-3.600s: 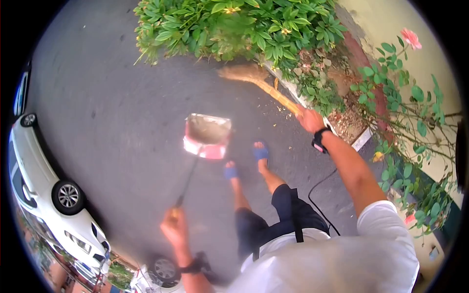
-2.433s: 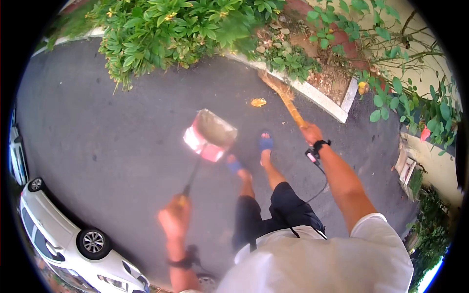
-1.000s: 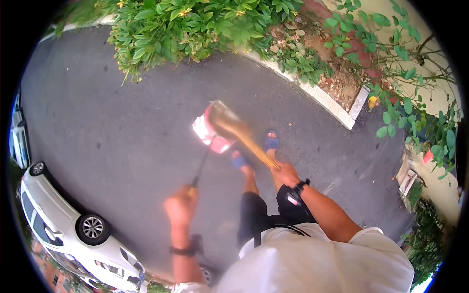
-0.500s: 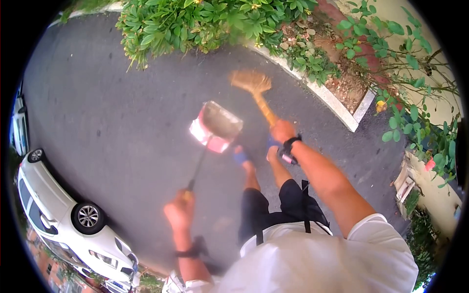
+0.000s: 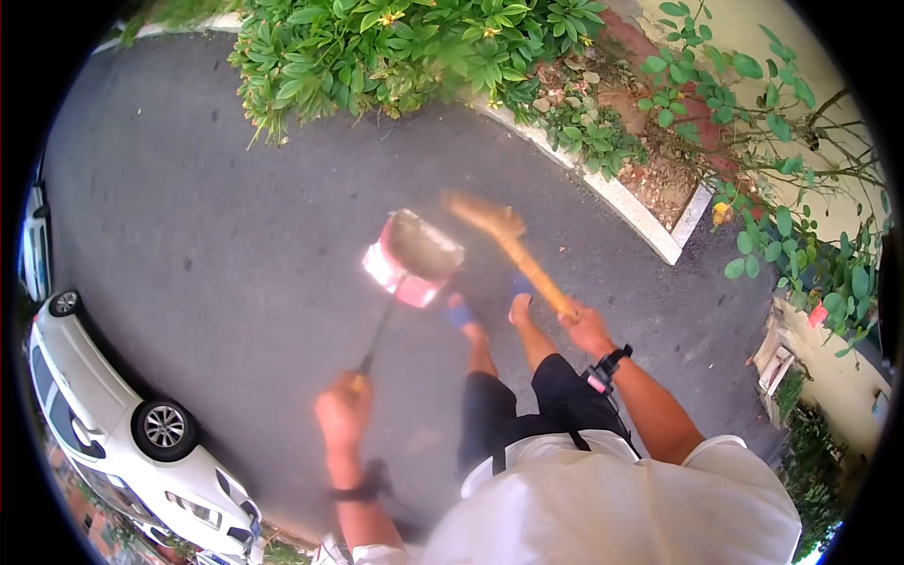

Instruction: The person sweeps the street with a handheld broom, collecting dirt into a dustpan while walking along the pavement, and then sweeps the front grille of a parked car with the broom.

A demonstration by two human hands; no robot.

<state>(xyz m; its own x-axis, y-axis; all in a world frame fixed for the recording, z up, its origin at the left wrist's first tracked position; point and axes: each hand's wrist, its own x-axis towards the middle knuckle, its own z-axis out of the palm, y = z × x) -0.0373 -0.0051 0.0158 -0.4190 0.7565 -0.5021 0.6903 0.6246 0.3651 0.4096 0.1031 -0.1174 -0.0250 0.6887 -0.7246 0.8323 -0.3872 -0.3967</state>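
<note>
Between dustpan (image 5: 384, 267) and kerb (image 5: 612, 196), the right hand's (image 5: 589, 330) broom (image 5: 534, 270) has open asphalt (image 5: 565, 219).

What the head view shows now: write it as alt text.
A right hand holds a broom and a left hand a long-handled dustpan, over grey pavement. A leafy bush and pale curb lie ahead; a white car stands at left.

The tan, fan-headed broom (image 5: 515, 249) looks made of coarse, rough plant fibre, while the red-and-white, box-shaped dustpan (image 5: 414, 258) has a shiny outer side, whether metal or plastic is unclear, and a dull inside. The dark grey asphalt (image 5: 235, 226) looks matt, the white, rounded car (image 5: 104, 391) glossy, the white cloth shirt (image 5: 603, 499) matt.
</note>
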